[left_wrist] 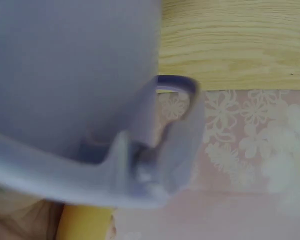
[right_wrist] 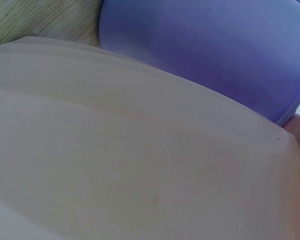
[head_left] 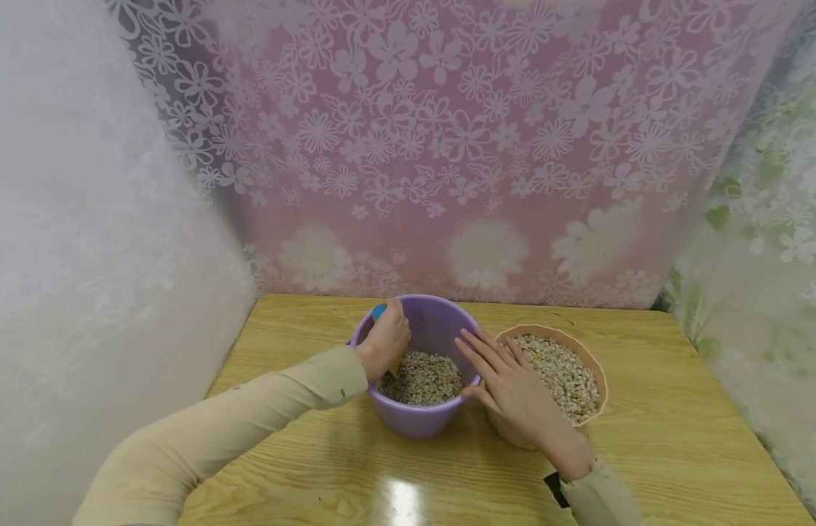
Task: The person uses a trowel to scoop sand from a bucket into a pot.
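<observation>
A purple bucket (head_left: 414,422) stands on the table with pale mixed gravel (head_left: 424,378) inside. My left hand (head_left: 385,342) reaches over its left rim and grips a tool with a blue end (head_left: 379,312) and a yellow part (head_left: 396,367) that points down at the gravel. The tool's lower end is hidden. On the right, my right hand (head_left: 518,391) lies with fingers extended, the fingertips at the bucket's right rim. Under and beside this hand is an orange-tan scalloped pot (head_left: 603,383), filled with similar gravel (head_left: 565,376); its pale wall fills much of the right wrist view.
The wooden table (head_left: 276,453) carries both containers close together. Flowered pink cloth (head_left: 408,146) hangs behind its far edge, with pale sheets (head_left: 85,219) on the left and at the right. In the left wrist view, the bucket's handle mount (left_wrist: 162,160) juts from the rim.
</observation>
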`<state>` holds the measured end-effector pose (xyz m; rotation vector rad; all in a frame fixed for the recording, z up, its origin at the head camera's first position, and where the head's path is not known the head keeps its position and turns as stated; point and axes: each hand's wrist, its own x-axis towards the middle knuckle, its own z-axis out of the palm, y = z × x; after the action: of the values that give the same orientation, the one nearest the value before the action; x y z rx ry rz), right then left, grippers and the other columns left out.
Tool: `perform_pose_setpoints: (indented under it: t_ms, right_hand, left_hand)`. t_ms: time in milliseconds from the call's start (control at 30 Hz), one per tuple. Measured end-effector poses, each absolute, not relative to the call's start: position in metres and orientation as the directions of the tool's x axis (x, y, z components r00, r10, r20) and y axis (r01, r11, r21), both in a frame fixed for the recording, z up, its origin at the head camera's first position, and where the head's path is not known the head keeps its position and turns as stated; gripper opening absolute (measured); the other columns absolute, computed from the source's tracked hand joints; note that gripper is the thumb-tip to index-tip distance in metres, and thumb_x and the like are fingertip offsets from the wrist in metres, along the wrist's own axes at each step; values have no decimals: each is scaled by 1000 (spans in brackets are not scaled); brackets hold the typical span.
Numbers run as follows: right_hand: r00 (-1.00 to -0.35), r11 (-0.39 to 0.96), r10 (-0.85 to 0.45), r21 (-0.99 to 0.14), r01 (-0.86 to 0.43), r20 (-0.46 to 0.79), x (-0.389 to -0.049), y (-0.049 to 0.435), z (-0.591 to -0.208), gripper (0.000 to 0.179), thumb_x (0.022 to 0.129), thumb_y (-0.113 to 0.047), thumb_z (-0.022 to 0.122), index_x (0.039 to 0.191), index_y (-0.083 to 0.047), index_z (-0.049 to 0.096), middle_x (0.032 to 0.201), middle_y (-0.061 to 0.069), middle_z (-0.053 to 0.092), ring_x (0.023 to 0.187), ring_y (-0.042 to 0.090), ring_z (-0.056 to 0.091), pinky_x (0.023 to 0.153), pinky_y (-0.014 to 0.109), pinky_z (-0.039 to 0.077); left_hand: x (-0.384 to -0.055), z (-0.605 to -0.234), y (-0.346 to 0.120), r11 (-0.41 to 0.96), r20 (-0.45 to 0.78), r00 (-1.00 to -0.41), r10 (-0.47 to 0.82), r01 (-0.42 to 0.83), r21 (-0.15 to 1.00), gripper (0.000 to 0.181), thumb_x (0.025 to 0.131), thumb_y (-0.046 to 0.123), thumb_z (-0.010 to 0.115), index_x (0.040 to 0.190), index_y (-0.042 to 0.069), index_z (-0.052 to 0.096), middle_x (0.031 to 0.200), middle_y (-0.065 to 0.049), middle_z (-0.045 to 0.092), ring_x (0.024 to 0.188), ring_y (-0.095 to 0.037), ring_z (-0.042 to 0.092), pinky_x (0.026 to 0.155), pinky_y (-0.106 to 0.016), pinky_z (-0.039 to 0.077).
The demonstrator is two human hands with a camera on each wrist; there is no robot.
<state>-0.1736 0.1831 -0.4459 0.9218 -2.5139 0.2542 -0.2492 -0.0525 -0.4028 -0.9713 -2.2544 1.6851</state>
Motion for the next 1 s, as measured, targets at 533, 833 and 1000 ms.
perform_pose_setpoints:
  t_ms: [533, 833, 1000]
  right_hand:
    - [-682, 724, -580, -104, -682, 445, -174, 184, -444, 73, 106, -57, 29, 155, -4, 38, 160, 14, 37, 148, 39, 31, 115, 59, 27]
    - [-679, 724, -582, -94, -683, 447, -173, 183, -443, 71, 106, -55, 32, 154, -3, 39, 160, 14, 38, 148, 39, 32, 120, 52, 23]
    - [-680, 726, -583, -91, -682, 444, -172, 183, -444, 70, 107, -53, 34, 155, -3, 38, 160, 14, 38, 148, 38, 32, 122, 48, 21]
  left_hand:
    - [-262, -415, -45, 338, -48, -671, 740, 433, -836, 27, 103, 23, 60, 76, 23, 66, 71, 6, 55, 69, -15, 36, 65, -26, 33]
    - [-264, -416, -44, 357, 8, -560, 829, 518, -777, 30, 99, 46, 56, 97, 26, 79, 92, 9, 71, 83, -13, 50, 74, -26, 41]
    - [-260, -415, -45, 377, -3, -561, 828, 561, -737, 39, 98, 54, 53, 97, 26, 79, 91, 8, 70, 82, -13, 53, 69, -25, 39]
